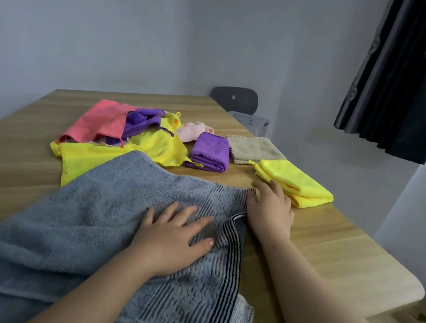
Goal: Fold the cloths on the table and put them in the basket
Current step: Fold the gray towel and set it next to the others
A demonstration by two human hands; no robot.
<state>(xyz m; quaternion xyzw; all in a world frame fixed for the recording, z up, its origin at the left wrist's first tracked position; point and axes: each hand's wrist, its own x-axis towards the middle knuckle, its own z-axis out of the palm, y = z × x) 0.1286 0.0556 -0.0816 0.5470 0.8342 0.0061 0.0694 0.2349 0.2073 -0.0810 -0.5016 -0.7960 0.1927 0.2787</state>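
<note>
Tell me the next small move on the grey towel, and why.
Probably pinch the striped corner with the right hand and carry it leftward over the grey towel, the left hand pinning it. The towel lies spread and rumpled, not yet folded; the left hand presses flat on it, the right rests at its far striped edge.

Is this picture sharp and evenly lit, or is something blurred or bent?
Head view: the light is soft and dim, without glare; the edges of the table bow from the wide lens; the right hand looks slightly blurred, while the grey towel weave beside the left hand is sharp.
</note>
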